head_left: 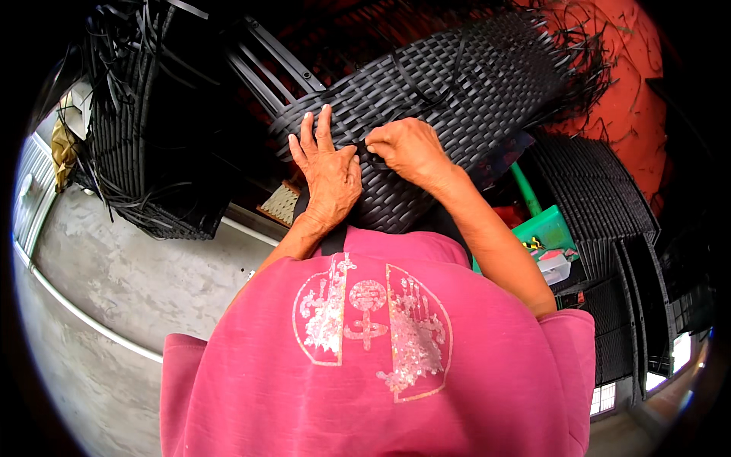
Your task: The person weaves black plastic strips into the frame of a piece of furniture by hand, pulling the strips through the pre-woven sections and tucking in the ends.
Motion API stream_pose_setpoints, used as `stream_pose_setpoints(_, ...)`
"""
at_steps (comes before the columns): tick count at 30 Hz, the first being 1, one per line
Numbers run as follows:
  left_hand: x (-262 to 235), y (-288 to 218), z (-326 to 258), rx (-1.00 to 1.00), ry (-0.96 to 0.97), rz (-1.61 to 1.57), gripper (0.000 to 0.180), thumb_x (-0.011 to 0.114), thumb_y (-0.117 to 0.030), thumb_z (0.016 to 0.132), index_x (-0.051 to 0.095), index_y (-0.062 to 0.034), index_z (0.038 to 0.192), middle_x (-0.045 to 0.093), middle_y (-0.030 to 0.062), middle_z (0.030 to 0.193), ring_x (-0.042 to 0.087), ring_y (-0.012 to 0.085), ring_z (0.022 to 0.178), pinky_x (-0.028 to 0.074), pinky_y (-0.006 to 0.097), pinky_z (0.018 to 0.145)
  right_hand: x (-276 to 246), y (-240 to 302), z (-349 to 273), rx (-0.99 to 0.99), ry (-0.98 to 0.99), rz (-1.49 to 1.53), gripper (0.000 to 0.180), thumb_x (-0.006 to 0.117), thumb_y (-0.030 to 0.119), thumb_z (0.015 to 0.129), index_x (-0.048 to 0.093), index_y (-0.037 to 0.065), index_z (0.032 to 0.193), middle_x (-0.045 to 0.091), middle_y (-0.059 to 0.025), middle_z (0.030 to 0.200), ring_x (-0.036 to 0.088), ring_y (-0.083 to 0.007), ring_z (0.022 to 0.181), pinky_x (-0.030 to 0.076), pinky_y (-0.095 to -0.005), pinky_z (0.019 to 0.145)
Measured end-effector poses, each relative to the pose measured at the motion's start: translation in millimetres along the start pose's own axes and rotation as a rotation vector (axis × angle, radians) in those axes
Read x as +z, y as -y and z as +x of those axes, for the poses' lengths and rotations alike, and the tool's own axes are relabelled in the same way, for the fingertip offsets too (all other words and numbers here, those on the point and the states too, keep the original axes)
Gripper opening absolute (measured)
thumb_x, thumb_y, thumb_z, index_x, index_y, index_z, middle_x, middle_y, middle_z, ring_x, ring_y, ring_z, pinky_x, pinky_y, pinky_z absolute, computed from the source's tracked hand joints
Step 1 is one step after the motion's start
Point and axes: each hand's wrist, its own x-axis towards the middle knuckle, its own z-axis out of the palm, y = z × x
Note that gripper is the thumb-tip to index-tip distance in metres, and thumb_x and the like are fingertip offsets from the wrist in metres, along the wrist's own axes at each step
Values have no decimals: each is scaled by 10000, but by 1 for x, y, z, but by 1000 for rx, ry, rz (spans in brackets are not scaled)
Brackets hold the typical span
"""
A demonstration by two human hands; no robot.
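A panel of glossy black woven strips [457,84] slants up and right from my lap, its weave over-and-under, with loose strip ends fraying at the far right. My left hand [327,171] lies on its near left edge, fingers stretched out and apart, thumb beside my right fingertips. My right hand [411,152] is closed in a pinch on a thin black strip at the weave, partly hidden by the fingers. Another loose strip loops over the middle of the panel. Dark frame bars [274,65] stick out past the panel's upper left edge.
A tall stack of black woven pieces [133,137] stands at the left. To the right are a green bin [544,228] with small items, a clear plastic box [554,268] and more black woven pieces [594,183]. Strip scraps lie on the red surface [624,99] at the far right.
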Motion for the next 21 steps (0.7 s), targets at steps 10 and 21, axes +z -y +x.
stream_pose_setpoints(10, -4, -3, 6, -78, 4, -144, 71, 628, -65, 682, 688, -39, 707, 387, 97, 1413, 190, 402, 1354, 53, 586, 1091, -3, 2, 2, 73, 47, -2, 168, 644, 214, 802, 691, 66, 868, 655, -127, 710, 638, -315, 687, 492, -413, 654)
stream_pose_setpoints(21, -54, 6, 5, -98, -15, -680, 77, 595, -38, 761, 657, -14, 801, 633, 99, 1158, 586, 238, 1078, 254, 467, 1088, -50, -2, -4, 237, 261, 1016, 266, 667, 137, 843, 636, -14, 1060, 688, -86, 932, 643, -145, 895, 474, -260, 866)
